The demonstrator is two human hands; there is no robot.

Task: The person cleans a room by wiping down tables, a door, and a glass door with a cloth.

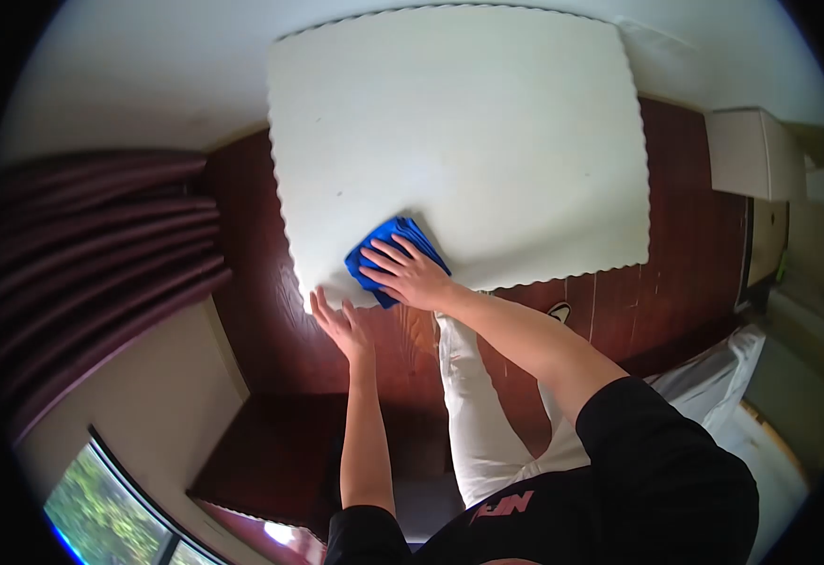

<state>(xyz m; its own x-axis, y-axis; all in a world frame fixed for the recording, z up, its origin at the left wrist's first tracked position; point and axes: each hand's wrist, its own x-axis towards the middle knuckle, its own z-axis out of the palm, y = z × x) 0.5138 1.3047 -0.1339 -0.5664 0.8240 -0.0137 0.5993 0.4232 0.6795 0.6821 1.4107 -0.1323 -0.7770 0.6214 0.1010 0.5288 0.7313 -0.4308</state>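
A folded blue cloth (pixel 374 254) lies on the white table cover (pixel 468 132) with a scalloped edge, close to the near edge and left of its middle. My right hand (pixel 412 275) rests flat on top of the cloth, its fingers spread and pointing up and to the left. At the near left corner of the cover is my left hand (pixel 340 325), fingers apart and holding nothing, its fingertips at the scalloped edge. A few small dark specks show on the white surface.
Dark red curtains (pixel 111 273) hang at the left, above a window (pixel 111 508). Reddish-brown wooden floor (pixel 609 311) surrounds the table. A pale cabinet (pixel 751 155) stands at the right. A dark piece of furniture (pixel 271 452) is at the lower left. Part of a shoe (pixel 560 311) shows beyond the near edge.
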